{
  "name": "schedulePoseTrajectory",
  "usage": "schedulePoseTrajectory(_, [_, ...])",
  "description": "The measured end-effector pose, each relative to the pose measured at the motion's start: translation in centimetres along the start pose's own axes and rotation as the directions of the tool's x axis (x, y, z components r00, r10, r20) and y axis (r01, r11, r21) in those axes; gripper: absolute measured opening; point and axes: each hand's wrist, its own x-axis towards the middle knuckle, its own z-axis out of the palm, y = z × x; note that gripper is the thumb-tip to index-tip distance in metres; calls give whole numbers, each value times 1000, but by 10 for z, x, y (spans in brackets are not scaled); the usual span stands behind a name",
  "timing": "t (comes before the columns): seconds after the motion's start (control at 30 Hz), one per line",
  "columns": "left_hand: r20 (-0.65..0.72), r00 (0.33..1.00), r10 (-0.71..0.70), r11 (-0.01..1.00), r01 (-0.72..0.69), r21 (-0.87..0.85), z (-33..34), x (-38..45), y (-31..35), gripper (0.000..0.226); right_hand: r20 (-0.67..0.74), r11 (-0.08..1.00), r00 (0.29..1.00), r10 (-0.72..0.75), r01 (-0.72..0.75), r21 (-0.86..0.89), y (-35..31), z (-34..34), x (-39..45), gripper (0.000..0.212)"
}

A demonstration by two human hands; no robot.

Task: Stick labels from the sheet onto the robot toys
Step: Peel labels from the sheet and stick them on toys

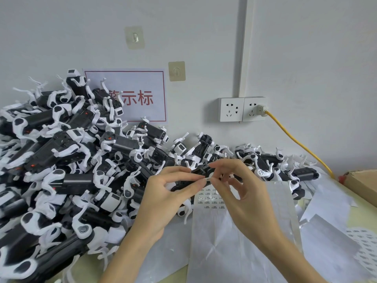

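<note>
Head view, workbench against a white wall.

Left hand (163, 198): fingers curled round one black-and-white plastic robot dog toy (184, 183), held low over the bench at centre frame. The body of the toy is mostly hidden by the fingers; a white leg shows below the palm.

Right hand (238, 193): thumb and forefinger pinch a small white printed label (208, 178) and bring it against the held toy, where the left thumb tip meets it. The other right fingers are spread loosely. Whether the label already adheres cannot be told; it is too small.

Label sheet (213, 202), a long strip of pale glossy backing paper with rows of small black-printed stickers: lies flat on the bench just below the hands. Only a few rows near its far end carry labels; the nearer part looks bare.

Supply: a large heap of identical black-and-white robot toys (67, 160) fills the left side, thinning to a low row along the wall to the right.

Also present: spent white backing sheets (330, 227) at right, a brown cardboard box corner (363, 182), a double white wall socket (242, 109) with a yellow cable (295, 139), and a red-bordered paper sign (140, 94).

Judgement: step in hand is placing one label on the held toy. Next move likely calls for pressing the label down flat with a fingertip, keeping the toy steady, then setting it aside and peeling another label.
</note>
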Motion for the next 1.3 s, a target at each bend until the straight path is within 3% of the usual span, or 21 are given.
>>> schedulePoseTrajectory(0.37, [48, 999, -18, 998, 20, -52, 2, -2, 3, 35, 28, 997, 999, -15, 17, -79, 1, -4, 2, 33])
schedulePoseTrajectory(0.63, [-17, 999, -36, 997, 34, -71, 4, 1, -2, 30, 33, 986, 999, -40, 44, -158, -3, -3, 0, 28])
schedulePoseTrajectory(0.83, [-78, 992, -102, 981, 87, -171, 9, 2, -5, 27, -34, 997, 998, -48, 45, -62, -4, -1, 3, 24])
schedulePoseTrajectory(1.03, [-167, 973, -160, 963, 117, -244, 17, -3, -10, 18, -190, 947, 958, -217, 160, -278, -13, 5, -7, 10])
schedulePoseTrajectory(1.1, [-190, 971, -147, 957, 91, -274, 18, -4, -10, 26, -235, 988, 968, -89, 56, -144, -13, 9, -12, 8])
schedulePoseTrajectory(1.17, [-203, 973, -113, 953, 48, -300, 19, -4, -10, 31, -178, 970, 960, 215, -188, 155, -16, 15, -13, 11])
schedulePoseTrajectory(1.23, [-193, 978, -84, 951, 21, -307, 21, -5, -10, 30, -83, 830, 890, 448, -380, 407, -20, 18, -11, 5])
schedulePoseTrajectory(1.3, [-181, 980, -78, 953, 19, -304, 22, -6, -12, 28, -36, 711, 833, 552, -448, 543, -19, 17, -8, 21])
